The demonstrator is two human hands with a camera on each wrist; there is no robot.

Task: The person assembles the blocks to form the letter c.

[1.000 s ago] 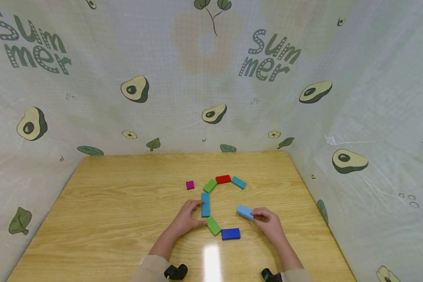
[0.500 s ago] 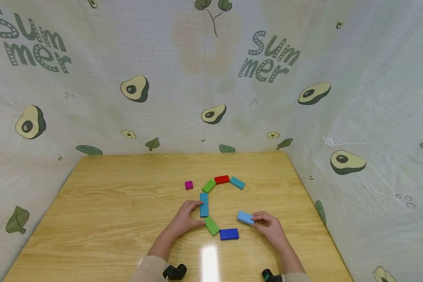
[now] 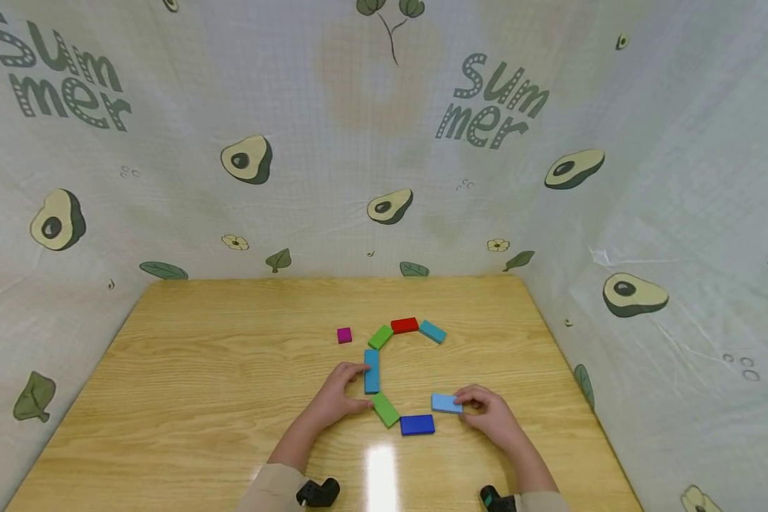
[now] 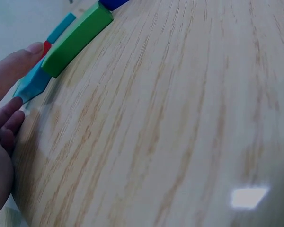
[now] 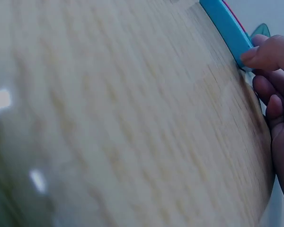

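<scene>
My right hand (image 3: 488,414) pinches a light blue block (image 3: 444,403) by its right end, low over the table. In the right wrist view the thumb and fingers hold the end of that block (image 5: 229,35). My left hand (image 3: 336,397) rests on the table left of the arc of blocks, thumb and fingers spread apart. Its index fingertip touches a long blue block (image 3: 372,372), and the thumb tip is at a green block (image 3: 385,410). A dark blue block (image 3: 417,425) lies off the green one's lower end, left of and below the held block.
The arc continues at the far side with another green block (image 3: 380,337), a red block (image 3: 404,326) and a blue block (image 3: 432,331). A magenta cube (image 3: 344,335) sits apart to the left. A printed cloth (image 3: 320,213) stands behind the wooden table (image 3: 230,341).
The light blue block in my right hand has come nearer to me and turned from slanted to nearly level beside the dark blue block. My left hand has stayed in place.
</scene>
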